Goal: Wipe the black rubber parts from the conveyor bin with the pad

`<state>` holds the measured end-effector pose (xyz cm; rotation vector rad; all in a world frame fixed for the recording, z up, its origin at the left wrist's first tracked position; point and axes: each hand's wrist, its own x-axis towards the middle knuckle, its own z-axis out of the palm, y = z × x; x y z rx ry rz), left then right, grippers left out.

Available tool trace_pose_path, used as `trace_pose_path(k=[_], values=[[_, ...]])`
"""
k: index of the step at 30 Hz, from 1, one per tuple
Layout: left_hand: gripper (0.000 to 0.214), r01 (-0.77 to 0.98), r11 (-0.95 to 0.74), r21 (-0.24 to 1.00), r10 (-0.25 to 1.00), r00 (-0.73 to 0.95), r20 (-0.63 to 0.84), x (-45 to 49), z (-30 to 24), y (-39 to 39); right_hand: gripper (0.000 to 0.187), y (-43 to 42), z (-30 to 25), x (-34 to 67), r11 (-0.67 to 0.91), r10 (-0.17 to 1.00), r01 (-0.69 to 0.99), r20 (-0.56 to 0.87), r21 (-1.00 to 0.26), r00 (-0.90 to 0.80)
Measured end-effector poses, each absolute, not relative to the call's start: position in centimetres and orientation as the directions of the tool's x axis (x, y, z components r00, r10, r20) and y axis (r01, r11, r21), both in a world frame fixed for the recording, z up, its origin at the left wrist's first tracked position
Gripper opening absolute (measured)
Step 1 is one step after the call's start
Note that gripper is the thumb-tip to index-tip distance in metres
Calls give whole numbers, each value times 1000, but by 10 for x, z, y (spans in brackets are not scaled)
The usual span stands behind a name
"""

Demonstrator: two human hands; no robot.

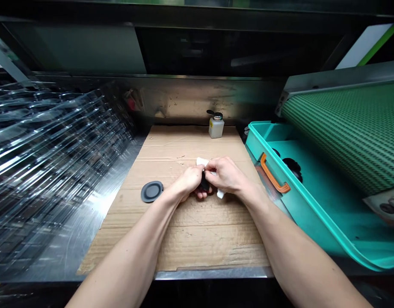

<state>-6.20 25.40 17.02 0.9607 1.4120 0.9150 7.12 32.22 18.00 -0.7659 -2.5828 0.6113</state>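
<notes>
In the head view, with twelve o'clock pointing away from the person, the left hand (192,177) grips a small black piece (204,183) near the middle of a cardboard sheet (209,244) laid on the metal surface (100,201). The right hand (225,173) is closed, fingertips pinching a white cloth (202,161) against or just beside that piece; exact contact is hidden.

The step in hand appears to be close fingertip work on the piece with the cloth. The next move seems to call for a steady left grip and light right-hand pressure. The piece lies at three o'clock of the left hand, nine o'clock of the right.

From the hands, a dark grey oval part (152,191) lies at nine o'clock, a white bottle (216,127) with its cap flipped up stands near twelve, and a teal bin (302,214) holding black pieces (292,167) sits at three.
</notes>
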Motion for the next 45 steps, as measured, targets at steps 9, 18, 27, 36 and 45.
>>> trace_pose_path(k=[9, 18, 27, 36, 45], values=[[47, -400, 459, 793, 882, 100, -461, -88, 180, 258, 17, 341, 192, 91, 587, 807, 635, 299, -502, -510], [45, -518, 261, 814, 948, -20, -316, -91, 181, 257, 28, 345, 174, 89, 587, 789, 771, 390, -248, -475], [93, 576, -231, 784, 742, -417, 525, -72, 183, 247, 20, 321, 156, 62, 764, 637, 532, 300, -364, -710], [102, 653, -188, 733, 766, -369, 526, -69, 176, 247, 8, 324, 154, 62, 751, 656, 564, 288, -343, -697], [97, 660, -162, 734, 771, -379, 512, -68, 175, 244, 11, 325, 150, 61, 752, 655, 565, 291, -340, -697]])
